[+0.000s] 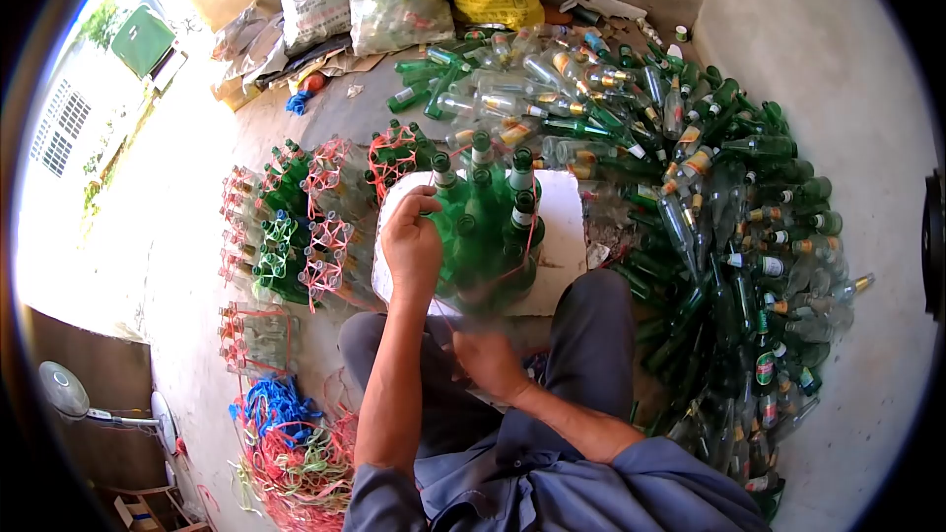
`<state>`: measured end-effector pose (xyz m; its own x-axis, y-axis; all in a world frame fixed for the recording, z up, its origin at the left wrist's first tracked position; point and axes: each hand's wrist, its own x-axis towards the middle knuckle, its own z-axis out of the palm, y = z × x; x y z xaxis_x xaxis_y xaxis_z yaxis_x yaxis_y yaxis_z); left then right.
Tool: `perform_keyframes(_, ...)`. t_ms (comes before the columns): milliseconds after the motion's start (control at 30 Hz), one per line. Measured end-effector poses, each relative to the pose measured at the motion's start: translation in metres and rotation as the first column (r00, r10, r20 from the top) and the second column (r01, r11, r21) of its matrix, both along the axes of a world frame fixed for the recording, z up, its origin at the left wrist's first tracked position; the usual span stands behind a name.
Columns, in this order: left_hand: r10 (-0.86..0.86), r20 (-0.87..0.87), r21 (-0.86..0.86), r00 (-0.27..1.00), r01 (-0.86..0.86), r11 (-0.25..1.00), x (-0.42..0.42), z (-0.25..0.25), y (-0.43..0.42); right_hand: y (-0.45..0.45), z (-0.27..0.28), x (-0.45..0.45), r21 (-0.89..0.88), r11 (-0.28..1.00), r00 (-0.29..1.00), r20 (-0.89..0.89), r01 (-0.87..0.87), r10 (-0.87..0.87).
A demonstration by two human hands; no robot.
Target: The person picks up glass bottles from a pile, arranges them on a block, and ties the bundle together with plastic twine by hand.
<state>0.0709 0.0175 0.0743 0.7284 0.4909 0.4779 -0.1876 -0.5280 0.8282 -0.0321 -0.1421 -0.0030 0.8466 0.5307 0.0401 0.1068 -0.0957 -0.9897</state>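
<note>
A cluster of green glass bottles (483, 207) stands upright on a white board (564, 227) in front of my knees. Pink string (535, 227) runs up the right side of the cluster and across near its necks. My left hand (412, 241) is at the cluster's left side, its fingers curled together beside a bottle neck. What they pinch, if anything, is hidden. Low between my knees, just this side of the bottles, my right hand (488, 365) is smeared by motion, and its fingers cannot be made out.
Loose bottles (729, 227) lie heaped to the right and behind. Bundles of string-tied bottles (305, 207) stand on the left. Nearer me are tangled pink string (301, 463) and blue string (276, 404). Full sacks (399, 0) line the back wall; a fan (69, 392) is at lower left.
</note>
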Motion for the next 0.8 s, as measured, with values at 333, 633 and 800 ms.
perform_keyframes(333,-0.015,-0.055,-0.016,0.998,0.014,1.000,-0.004,0.005,-0.001,-0.031,0.079,0.039,-0.062,0.998,0.969,0.245,-0.011,0.026)
perform_keyframes(633,0.088,-0.051,0.166,0.995,-0.079,0.983,-0.006,0.005,-0.005,-0.042,0.127,0.085,-0.224,0.975,0.751,0.644,0.001,0.147)
perform_keyframes(800,0.038,-0.133,-0.002,0.990,-0.038,0.999,-0.007,0.012,-0.006,-0.035,0.131,0.102,-0.223,0.963,0.656,0.751,0.149,0.073)
